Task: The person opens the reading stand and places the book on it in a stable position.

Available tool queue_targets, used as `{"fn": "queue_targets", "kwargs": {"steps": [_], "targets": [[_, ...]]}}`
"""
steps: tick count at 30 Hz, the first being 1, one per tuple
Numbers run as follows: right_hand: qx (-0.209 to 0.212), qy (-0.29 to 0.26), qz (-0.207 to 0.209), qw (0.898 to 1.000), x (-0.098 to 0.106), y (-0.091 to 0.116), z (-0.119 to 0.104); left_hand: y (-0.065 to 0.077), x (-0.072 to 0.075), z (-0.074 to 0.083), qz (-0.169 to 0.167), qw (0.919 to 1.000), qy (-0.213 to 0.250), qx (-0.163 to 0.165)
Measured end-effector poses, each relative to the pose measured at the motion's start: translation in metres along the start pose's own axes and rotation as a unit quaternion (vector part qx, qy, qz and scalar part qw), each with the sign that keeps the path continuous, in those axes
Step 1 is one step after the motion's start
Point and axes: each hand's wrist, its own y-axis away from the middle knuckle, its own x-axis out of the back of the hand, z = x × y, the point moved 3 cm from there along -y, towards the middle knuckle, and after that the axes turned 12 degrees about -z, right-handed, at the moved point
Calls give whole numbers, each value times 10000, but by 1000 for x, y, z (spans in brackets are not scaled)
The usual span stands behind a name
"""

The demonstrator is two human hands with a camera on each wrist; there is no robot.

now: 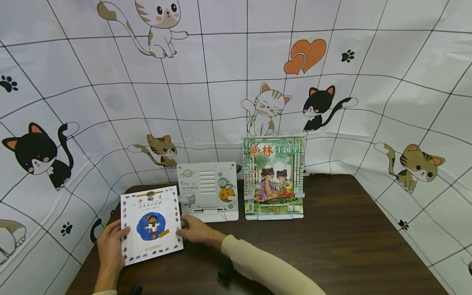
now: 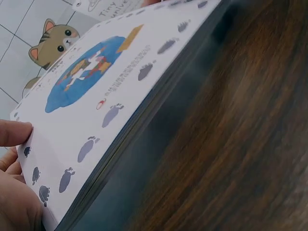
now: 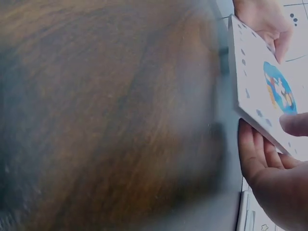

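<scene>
A white picture book (image 1: 153,225) with a blue round picture and a border of small footprints is held tilted at the left of the table. My left hand (image 1: 112,245) grips its left edge, thumb on the cover. At the opposite edge my right hand (image 1: 200,230) pinches the book, thumb on the front. In the right wrist view, the fingers (image 3: 260,149) of that hand lie beneath the book (image 3: 260,77). The left wrist view shows the thick page edge of the book (image 2: 96,86) above the tabletop.
Behind the book stands a white "Tiny universe" book stand (image 1: 208,188). To its right, another stand (image 1: 276,217) bears a green magazine (image 1: 274,176). The brown wooden table (image 1: 339,229) meets a cat-patterned wall covering (image 1: 228,61) at the back.
</scene>
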Motion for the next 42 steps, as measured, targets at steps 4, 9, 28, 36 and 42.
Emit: {"fn": "queue_targets", "kwargs": {"steps": [4, 9, 28, 36, 42], "targets": [[67, 123, 374, 9992, 4, 4, -6, 2, -3, 5, -57, 9998, 164, -127], [200, 384, 659, 9969, 18, 7, -10, 5, -13, 18, -169, 9988, 332, -332], [799, 1285, 1229, 9808, 102, 71, -36, 11, -98, 65, -953, 9838, 205, -1502], [934, 1292, 1850, 9697, 135, 91, -55, 7, -138, 83, -1349, 9731, 623, -1762], [1026, 1481, 2134, 9602, 151, 99, -61, 2, -154, 90, -1530, 9694, 681, -1795]]}}
